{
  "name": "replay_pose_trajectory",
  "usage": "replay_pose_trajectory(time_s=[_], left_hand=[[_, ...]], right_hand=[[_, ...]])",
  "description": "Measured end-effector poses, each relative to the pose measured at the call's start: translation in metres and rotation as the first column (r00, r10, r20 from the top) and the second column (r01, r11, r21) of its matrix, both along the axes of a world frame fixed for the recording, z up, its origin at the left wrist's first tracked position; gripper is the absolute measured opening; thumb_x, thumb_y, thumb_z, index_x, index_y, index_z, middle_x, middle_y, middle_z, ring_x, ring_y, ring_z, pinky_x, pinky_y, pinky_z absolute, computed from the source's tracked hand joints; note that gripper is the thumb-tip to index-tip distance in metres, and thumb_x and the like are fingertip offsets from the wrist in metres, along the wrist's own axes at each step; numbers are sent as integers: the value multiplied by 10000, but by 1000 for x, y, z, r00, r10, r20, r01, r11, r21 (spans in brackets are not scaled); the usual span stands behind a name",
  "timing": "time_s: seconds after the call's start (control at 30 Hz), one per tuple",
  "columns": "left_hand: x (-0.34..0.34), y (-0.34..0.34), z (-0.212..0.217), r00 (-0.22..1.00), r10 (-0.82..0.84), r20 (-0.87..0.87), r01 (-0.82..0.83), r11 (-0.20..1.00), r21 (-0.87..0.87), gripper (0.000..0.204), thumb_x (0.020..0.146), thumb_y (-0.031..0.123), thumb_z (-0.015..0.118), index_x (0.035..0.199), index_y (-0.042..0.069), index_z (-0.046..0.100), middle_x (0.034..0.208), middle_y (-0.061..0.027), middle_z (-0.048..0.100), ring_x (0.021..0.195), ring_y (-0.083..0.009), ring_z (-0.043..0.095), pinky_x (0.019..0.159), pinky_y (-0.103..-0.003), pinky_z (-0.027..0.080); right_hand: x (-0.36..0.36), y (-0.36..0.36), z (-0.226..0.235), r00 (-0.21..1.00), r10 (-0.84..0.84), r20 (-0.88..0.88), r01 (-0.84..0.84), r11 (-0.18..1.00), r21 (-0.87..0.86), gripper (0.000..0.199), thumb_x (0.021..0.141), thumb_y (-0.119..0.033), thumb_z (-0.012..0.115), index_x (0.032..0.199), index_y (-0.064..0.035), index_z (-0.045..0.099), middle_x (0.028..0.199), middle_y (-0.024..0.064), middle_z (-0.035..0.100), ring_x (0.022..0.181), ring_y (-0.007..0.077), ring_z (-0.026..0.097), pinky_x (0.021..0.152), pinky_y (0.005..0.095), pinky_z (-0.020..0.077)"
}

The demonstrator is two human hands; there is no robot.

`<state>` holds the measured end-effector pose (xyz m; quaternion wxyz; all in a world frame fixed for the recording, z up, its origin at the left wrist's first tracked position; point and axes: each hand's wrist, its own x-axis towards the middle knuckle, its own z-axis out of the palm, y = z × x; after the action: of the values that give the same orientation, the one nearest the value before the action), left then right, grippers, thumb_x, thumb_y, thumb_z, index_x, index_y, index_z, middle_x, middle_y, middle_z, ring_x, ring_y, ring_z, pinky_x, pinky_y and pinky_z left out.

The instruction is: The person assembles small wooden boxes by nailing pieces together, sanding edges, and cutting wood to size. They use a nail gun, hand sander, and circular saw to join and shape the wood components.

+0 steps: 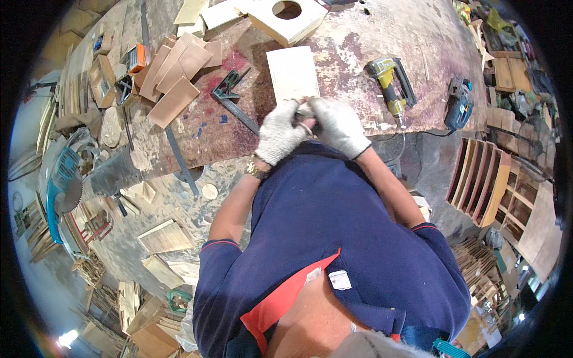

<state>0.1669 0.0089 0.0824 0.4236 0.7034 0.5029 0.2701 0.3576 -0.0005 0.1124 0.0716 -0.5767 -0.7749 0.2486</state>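
My left hand point(276, 136) and my right hand point(341, 126), both in white knit gloves, meet in front of my body at the table's near edge. The fingers of each are bent and pressed together at the tips. Whatever lies between them is too small and too covered to name. Just beyond the fingertips a pale rectangular board point(292, 71) lies flat on the worn wooden table point(346, 77). To the left of my left hand rests a metal square with a dark green clamp-like head point(225, 88). A yellow and black nail gun point(389, 89) stands right of my right hand.
A pale wooden box with a round hole point(276, 25) sits at the far side. Thin brown boards point(174, 101) are heaped at the left. A blue corded power tool point(459, 108) lies near the right edge. A slatted wooden rack point(477, 179) and a teal circular saw point(62, 170) flank the table.
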Motion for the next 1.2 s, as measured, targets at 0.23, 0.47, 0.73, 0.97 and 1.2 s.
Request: replay_pose_trajectory(time_s=[0.23,0.47,0.73,0.97,1.2], left_hand=[[-5,6,-27,892,144,-428,-34,967,253,671,809,339,830,1367,56,588,1332,-165,581,1157,-314,594,950,-414,509],[19,34,-81,714,103,-692,242,891,383,892,770,255,789,1566,101,417,1607,-244,365,1502,-483,292,1160,-532,379],[0,16,-35,635,639,434,-379,748,-545,533,1064,419,587,1303,-56,605,1228,-76,644,1093,-128,546,968,-331,451],[2,-5,-38,470,669,575,-206,717,-666,450,1056,385,607,1289,3,558,1219,-73,601,1088,-166,584,892,-334,508],[4,-11,-46,419,660,623,30,676,-736,512,1069,393,546,1370,-20,520,1277,-179,646,1132,-303,686,955,-450,596]], right_hand=[[80,-23,-50,218,-851,-477,549,511,-661,232,946,-258,736,999,-37,686,770,-14,616,653,74,566,536,240,438],[78,-24,-56,-115,-833,-541,410,456,-790,189,923,-81,679,1094,-19,626,847,6,598,649,77,546,508,225,434],[54,-12,27,222,-666,-712,512,701,-496,313,897,-171,771,1147,-15,665,868,15,661,689,71,572,597,245,476],[32,24,68,745,-453,-490,538,842,40,435,764,-318,841,1022,-11,672,852,158,706,757,255,700,711,370,553],[18,27,79,905,-344,-252,382,916,121,483,745,-410,844,957,-17,660,848,210,682,817,386,695,731,463,543]])
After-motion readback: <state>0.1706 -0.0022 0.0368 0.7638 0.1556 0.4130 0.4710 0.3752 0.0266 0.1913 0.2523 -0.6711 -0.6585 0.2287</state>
